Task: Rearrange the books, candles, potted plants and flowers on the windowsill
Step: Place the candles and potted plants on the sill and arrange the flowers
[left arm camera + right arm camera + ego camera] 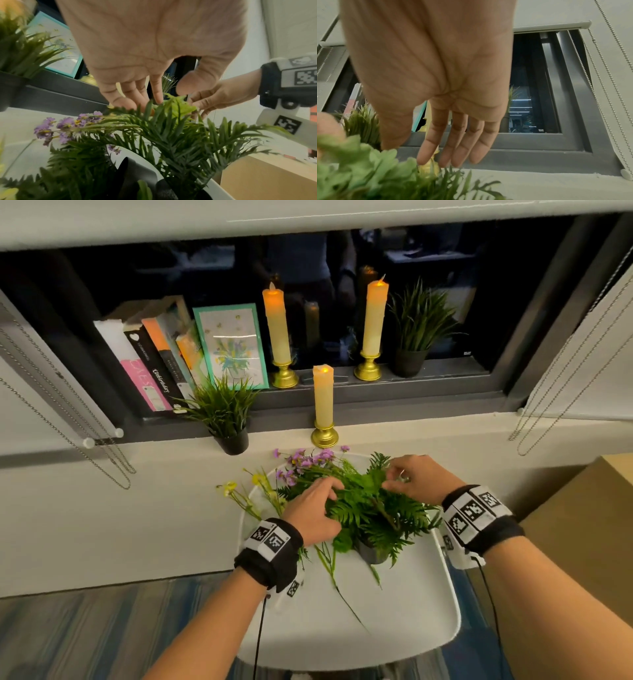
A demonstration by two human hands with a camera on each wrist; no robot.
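Observation:
A potted fern stands in a dark pot on a white seat below the windowsill. Purple flowers and yellow flowers lie loose beside it. My left hand reaches in from the left, and its straight fingers touch the fronds. My right hand hovers at the fern's top with fingers extended, and its thumb touches a pale leaf. Neither hand holds anything. On the sill stand three candles, leaning books and two grass plants.
A teal-framed flower picture leans against the books. Blind bead chains hang at the left and right. A cardboard box stands close to the seat's right side. The near candle sits at the sill's front edge, just beyond the flowers.

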